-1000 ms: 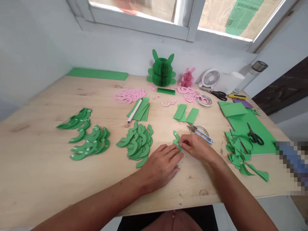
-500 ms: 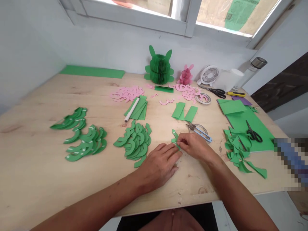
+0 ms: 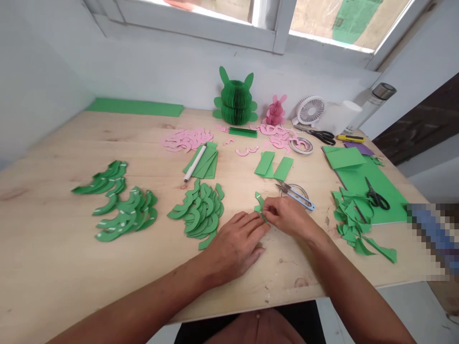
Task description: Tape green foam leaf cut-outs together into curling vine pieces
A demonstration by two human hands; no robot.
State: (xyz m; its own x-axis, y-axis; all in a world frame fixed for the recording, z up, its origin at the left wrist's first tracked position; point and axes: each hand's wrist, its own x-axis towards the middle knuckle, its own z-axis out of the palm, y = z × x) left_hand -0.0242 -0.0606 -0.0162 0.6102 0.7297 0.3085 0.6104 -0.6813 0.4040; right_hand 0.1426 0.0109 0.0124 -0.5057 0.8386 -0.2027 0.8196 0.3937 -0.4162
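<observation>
On table's (image 3: 71, 277) near middle, our left hand (image 3: 234, 246) lies flat, fingers outstretched, clasping nothing visible; our right hand (image 3: 287, 215) curls, grip hidden, can't tell. Green curved piece (image 3: 261, 202) pokes beyond fingertips: slack pressure could let it slip, crease.

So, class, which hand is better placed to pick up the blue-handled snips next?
Right, most likely. The right hand is just beside the blue-handled snips, while the left hand lies farther away, with the right hand in between.
</observation>
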